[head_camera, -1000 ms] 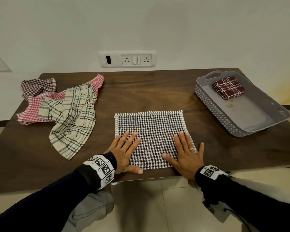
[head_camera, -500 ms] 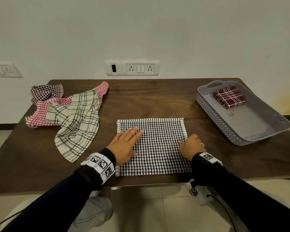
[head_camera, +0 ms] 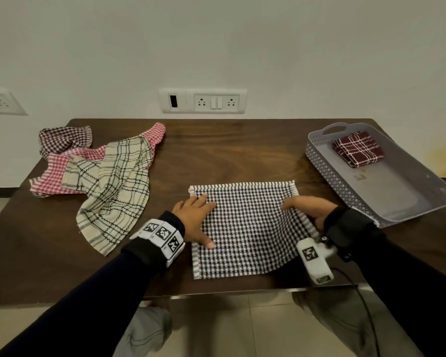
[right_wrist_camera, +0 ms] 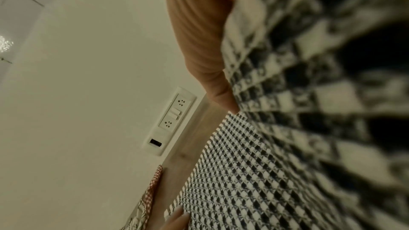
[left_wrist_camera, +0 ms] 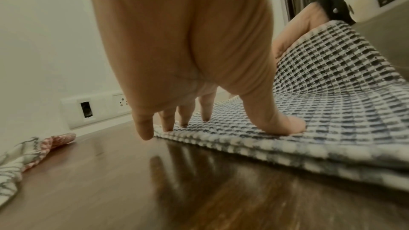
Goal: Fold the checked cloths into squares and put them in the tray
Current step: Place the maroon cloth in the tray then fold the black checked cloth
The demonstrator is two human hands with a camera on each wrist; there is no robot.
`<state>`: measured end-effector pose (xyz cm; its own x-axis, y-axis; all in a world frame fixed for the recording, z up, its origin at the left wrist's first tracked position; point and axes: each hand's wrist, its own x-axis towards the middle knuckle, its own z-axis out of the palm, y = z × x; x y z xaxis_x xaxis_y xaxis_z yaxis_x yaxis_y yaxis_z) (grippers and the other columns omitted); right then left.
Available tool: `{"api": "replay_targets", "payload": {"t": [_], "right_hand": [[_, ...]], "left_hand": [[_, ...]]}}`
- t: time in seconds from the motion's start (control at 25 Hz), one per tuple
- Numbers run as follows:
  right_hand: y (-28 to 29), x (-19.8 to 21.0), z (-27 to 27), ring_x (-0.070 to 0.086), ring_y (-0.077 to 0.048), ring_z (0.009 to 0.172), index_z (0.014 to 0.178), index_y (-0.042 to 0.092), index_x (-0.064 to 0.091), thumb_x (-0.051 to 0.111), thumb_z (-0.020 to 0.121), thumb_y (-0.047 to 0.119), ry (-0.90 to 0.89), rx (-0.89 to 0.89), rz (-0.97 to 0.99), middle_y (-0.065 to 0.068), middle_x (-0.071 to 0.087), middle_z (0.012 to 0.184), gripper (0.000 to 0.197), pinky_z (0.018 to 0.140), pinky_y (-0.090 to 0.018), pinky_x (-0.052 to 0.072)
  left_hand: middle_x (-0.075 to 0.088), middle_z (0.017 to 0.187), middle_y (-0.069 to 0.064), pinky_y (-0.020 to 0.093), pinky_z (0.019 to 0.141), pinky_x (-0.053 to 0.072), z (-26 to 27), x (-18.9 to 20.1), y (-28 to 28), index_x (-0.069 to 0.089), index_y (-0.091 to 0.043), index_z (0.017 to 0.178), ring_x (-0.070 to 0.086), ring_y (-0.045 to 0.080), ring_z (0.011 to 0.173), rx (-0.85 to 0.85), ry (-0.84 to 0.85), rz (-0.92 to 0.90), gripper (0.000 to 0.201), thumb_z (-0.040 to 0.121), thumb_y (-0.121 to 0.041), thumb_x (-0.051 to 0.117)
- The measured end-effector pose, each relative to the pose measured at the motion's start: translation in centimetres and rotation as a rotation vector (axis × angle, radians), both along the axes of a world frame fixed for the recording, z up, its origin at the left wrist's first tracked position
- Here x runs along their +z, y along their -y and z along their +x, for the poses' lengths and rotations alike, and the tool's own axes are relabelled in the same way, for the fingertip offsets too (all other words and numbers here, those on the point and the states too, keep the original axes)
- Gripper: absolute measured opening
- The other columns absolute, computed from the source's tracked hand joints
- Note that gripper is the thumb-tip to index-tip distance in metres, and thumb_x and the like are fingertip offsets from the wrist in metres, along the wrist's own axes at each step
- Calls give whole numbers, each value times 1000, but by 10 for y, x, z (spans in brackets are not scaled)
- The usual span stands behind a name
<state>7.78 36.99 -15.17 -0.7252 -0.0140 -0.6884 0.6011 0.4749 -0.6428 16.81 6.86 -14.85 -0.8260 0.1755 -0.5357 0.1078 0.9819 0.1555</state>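
A black-and-white checked cloth [head_camera: 245, 228] lies on the dark wooden table [head_camera: 229, 155], near its front edge. My left hand [head_camera: 196, 217] presses flat on the cloth's left side, fingers straight [left_wrist_camera: 205, 111]. At the right edge my right hand [head_camera: 307, 210] pinches the cloth [right_wrist_camera: 276, 128] and lifts that edge off the table, thumb [right_wrist_camera: 212, 83] on top. The cloth [left_wrist_camera: 332, 93] curves up toward it. A grey perforated tray [head_camera: 386, 191] stands at the right with a folded maroon checked cloth [head_camera: 357, 149] in its far end.
Several unfolded cloths lie in a heap at the back left: a cream one with dark lines [head_camera: 113, 186], a red-and-white checked one [head_camera: 59, 168] and a dark checked one [head_camera: 62, 140]. A switch panel [head_camera: 202, 101] is on the wall behind.
Both hands were flat on the cloth's near part. The left slid to the left side; the right curled at the right edge, gripped it and raised it.
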Motion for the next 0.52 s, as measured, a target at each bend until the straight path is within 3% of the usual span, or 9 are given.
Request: {"api": "replay_targets", "payload": {"t": [0.08,0.16,0.2,0.24,0.28,0.32,0.36,0.44,0.52], "right_hand": [[-2,4,0,53,-33,128,121,10,64,83,42,34,-78,-46,-12,-13,55,141,84,108,-51,43],[15,37,18,64,-40,110,122,-3,62,79,59,31,-190,-33,12,-29,61,125,73,99,-57,49],[25,47,24,43,-54,114,120,-9,61,77,65,29,-256,4,24,-35,60,119,69,94,-60,50],[36,56,32,52,-14,82,116,-12,59,76,71,25,-319,50,8,-37,62,111,61,84,-56,54],[49,62,39,66,-32,70,114,-11,60,74,79,18,-365,95,0,-34,66,97,48,67,-47,57],[63,64,47,60,-24,55,117,-9,56,70,85,11,-374,141,-11,-27,64,82,40,50,-36,52],[76,64,52,56,-18,45,121,-6,51,66,89,6,-356,190,-48,-20,61,73,37,41,-29,47],[106,59,66,59,-15,43,131,6,35,62,93,3,-279,281,-151,-11,59,69,46,41,-28,52],[130,44,80,66,-20,55,138,13,28,62,93,3,-218,336,-187,-8,59,75,56,53,-36,61]], "left_hand": [[-7,166,2,52,122,4,-3,2,-6,6,-27,158,-5,26,153,-17,-13,34,115,73,-62,75],[12,165,4,51,120,15,-9,10,-4,18,-24,157,12,26,151,23,-67,112,100,79,-51,75],[27,160,5,49,118,25,-12,15,2,27,-22,154,27,26,146,94,-108,196,88,83,-42,75],[43,151,6,43,112,38,-15,19,9,37,-20,149,44,24,136,192,-148,306,73,87,-31,73],[57,137,7,39,102,48,-19,22,18,47,-16,142,58,23,121,300,-179,423,57,89,-20,71],[67,121,7,36,93,54,-21,23,26,56,-12,132,67,21,105,404,-193,527,42,91,-11,67],[71,107,8,34,84,58,-22,23,33,60,-8,122,71,22,93,486,-183,614,30,92,-3,61],[71,93,12,30,70,57,-19,21,39,59,-1,111,71,22,77,588,-83,746,20,95,7,49],[69,90,13,25,65,56,-16,16,40,54,3,113,70,17,69,649,30,810,21,96,11,45]]}}
